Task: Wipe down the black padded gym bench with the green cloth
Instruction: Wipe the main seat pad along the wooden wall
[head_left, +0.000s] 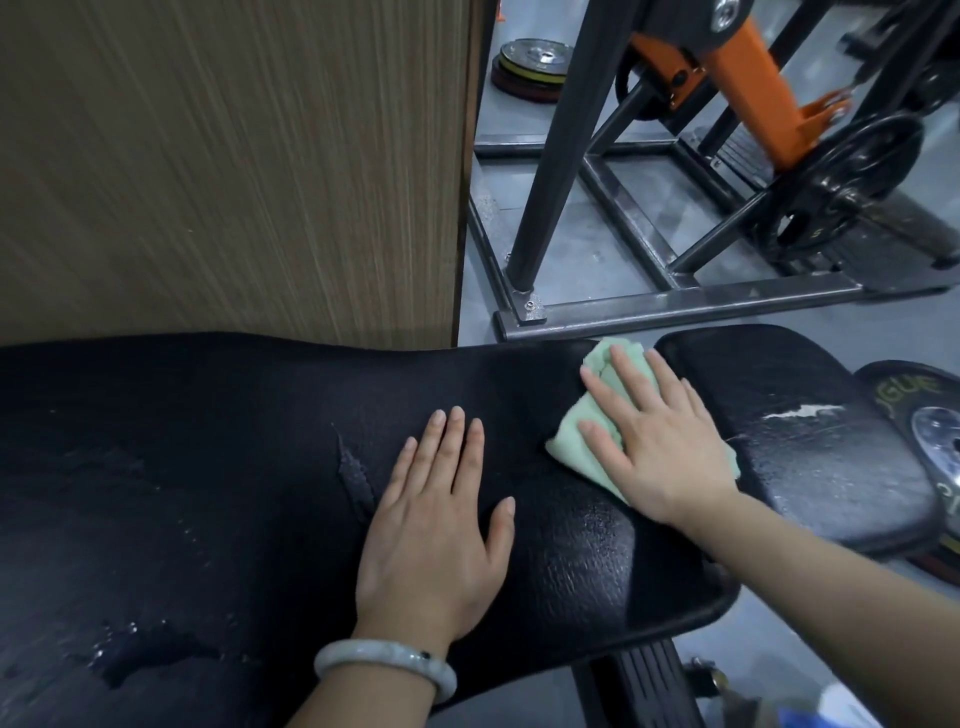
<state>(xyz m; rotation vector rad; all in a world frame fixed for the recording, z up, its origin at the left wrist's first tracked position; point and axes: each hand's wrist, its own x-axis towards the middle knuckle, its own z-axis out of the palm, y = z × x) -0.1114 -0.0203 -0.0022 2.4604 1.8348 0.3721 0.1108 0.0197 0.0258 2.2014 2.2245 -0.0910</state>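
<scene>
The right hand lies flat on the green cloth, fingers straight and spread, pressing it down onto the bench near the far right end of the long pad, just beside the gap to the separate seat pad. That grip is wide and pressing, not pinching, so the cloth is held only by friction under the palm. The left hand rests open and flat on the bare pad near its front edge, holding nothing, a pale bangle on its wrist. The likeliest trouble is the upholstery itself: a torn slit sits just left of the left hand, and peeling patches show toward the left front corner and on the seat pad. A stroke dragged across those edges could snag the cloth and lift the skin further. With only a flat palm on it, the cloth may also bunch, or slide into the gap between the pads or off the far edge. Leaning hard on the left hand near the tear could widen it.
</scene>
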